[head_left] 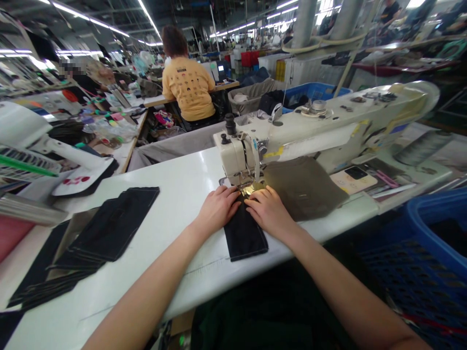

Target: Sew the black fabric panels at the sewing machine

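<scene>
A black fabric piece (246, 238) with light stitching along its edges lies on the white table, its far end under the presser foot of a sewing machine (237, 155). My left hand (220, 208) holds its left edge close to the foot, fingers together and curved. From the other side, my right hand (269, 210) grips the fabric, thumb and fingertips near the needle area. Small parts of the cloth under my fingers are hidden. A brown-grey fabric panel (304, 187) lies to the right of my right hand, beneath the machine's arm.
Stacked black fabric pieces (113, 226) lie on the table at left. A phone (355, 173) and small tools sit at the machine's right. A blue basket (434, 228) stands at lower right. Ahead, a person in a yellow shirt (189, 90) sits facing away.
</scene>
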Demonstrator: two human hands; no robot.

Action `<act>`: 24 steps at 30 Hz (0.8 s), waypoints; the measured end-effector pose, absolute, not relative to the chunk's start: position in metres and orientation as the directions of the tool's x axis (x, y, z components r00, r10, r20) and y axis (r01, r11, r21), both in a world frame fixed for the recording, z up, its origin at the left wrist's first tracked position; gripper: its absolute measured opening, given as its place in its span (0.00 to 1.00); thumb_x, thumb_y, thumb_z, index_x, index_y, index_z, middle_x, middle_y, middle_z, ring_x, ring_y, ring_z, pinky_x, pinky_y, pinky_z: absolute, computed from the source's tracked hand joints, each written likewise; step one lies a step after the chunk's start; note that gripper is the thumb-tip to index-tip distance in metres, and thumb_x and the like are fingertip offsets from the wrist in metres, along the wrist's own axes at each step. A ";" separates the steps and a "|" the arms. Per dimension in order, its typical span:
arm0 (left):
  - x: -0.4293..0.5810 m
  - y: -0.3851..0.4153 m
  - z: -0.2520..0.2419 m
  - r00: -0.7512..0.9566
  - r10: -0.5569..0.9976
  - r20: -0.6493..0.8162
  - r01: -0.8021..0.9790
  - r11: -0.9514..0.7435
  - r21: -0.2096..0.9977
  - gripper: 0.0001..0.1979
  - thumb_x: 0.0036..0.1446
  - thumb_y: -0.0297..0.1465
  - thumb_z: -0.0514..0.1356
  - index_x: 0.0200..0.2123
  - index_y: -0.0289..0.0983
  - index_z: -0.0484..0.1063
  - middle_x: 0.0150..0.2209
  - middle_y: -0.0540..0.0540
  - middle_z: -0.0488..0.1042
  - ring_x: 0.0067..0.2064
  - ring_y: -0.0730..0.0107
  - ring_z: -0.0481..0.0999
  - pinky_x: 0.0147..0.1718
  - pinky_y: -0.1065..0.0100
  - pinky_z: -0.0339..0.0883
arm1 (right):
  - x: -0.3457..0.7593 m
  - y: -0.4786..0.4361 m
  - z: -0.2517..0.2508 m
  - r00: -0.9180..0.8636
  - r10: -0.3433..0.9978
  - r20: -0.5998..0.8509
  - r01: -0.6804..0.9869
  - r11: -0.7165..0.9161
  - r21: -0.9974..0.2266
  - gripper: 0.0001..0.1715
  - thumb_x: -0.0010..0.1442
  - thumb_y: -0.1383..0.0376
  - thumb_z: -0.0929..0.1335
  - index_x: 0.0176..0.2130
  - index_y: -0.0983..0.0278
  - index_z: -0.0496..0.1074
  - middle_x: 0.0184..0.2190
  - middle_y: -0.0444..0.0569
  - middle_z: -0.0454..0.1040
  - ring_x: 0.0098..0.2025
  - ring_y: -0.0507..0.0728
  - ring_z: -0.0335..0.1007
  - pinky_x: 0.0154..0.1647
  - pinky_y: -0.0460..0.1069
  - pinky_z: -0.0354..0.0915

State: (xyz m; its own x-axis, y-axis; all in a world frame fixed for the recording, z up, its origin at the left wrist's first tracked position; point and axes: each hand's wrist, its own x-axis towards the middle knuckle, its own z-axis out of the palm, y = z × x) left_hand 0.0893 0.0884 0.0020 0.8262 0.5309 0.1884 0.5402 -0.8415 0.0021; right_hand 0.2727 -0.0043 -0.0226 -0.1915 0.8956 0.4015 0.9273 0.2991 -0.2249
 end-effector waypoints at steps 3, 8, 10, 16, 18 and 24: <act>0.091 0.092 0.003 0.820 0.543 0.182 0.553 -0.833 -0.006 0.17 0.68 0.34 0.54 0.55 0.34 0.72 0.54 0.37 0.76 0.52 0.55 0.71 0.52 0.55 0.69 | 0.273 -0.001 -0.023 -0.188 0.898 0.398 0.928 0.295 -0.227 0.11 0.67 0.65 0.68 0.48 0.60 0.78 0.45 0.52 0.77 0.50 0.62 0.67 0.64 0.65 0.55; 0.092 0.095 0.004 0.810 0.560 0.173 0.570 -0.821 -0.014 0.17 0.68 0.34 0.55 0.55 0.33 0.72 0.52 0.38 0.76 0.52 0.55 0.71 0.52 0.56 0.69 | 0.272 0.001 -0.024 -0.176 0.899 0.402 0.933 0.282 -0.223 0.10 0.66 0.66 0.68 0.47 0.61 0.78 0.44 0.52 0.77 0.49 0.62 0.68 0.63 0.64 0.57; 0.091 0.095 0.003 0.812 0.554 0.183 0.566 -0.825 -0.013 0.16 0.68 0.34 0.55 0.54 0.34 0.72 0.51 0.38 0.76 0.52 0.56 0.71 0.52 0.56 0.69 | 0.272 0.001 -0.025 -0.176 0.895 0.411 0.934 0.284 -0.218 0.10 0.66 0.66 0.68 0.46 0.61 0.78 0.43 0.52 0.77 0.49 0.62 0.68 0.63 0.64 0.57; 0.090 0.096 0.002 0.803 0.562 0.199 0.578 -0.816 -0.029 0.13 0.68 0.33 0.56 0.52 0.36 0.73 0.50 0.39 0.77 0.52 0.56 0.72 0.51 0.56 0.69 | 0.270 0.003 -0.027 -0.170 0.883 0.438 0.936 0.284 -0.209 0.09 0.66 0.67 0.69 0.45 0.61 0.79 0.42 0.51 0.77 0.48 0.62 0.68 0.62 0.64 0.58; 0.090 0.096 0.003 0.799 0.570 0.193 0.586 -0.810 -0.035 0.13 0.68 0.33 0.55 0.51 0.36 0.73 0.50 0.40 0.77 0.52 0.56 0.72 0.52 0.56 0.69 | 0.270 0.003 -0.027 -0.174 0.876 0.449 0.936 0.289 -0.202 0.08 0.65 0.67 0.69 0.44 0.60 0.79 0.41 0.51 0.77 0.47 0.61 0.68 0.61 0.64 0.59; 0.101 0.074 -0.007 0.717 0.661 0.220 0.689 -0.721 -0.080 0.17 0.67 0.29 0.53 0.56 0.34 0.71 0.56 0.35 0.74 0.57 0.55 0.73 0.55 0.54 0.69 | 0.265 0.002 -0.026 -0.154 0.878 0.454 0.942 0.269 -0.202 0.09 0.66 0.68 0.69 0.45 0.61 0.78 0.41 0.51 0.77 0.47 0.61 0.70 0.61 0.64 0.59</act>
State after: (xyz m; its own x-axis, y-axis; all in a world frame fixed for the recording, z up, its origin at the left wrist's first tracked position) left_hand 0.1006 0.0745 -0.0072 0.7174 0.6608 0.2204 0.6885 -0.7208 -0.0802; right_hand 0.2650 0.0022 -0.0262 -0.1537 0.8776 0.4540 0.9417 0.2694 -0.2018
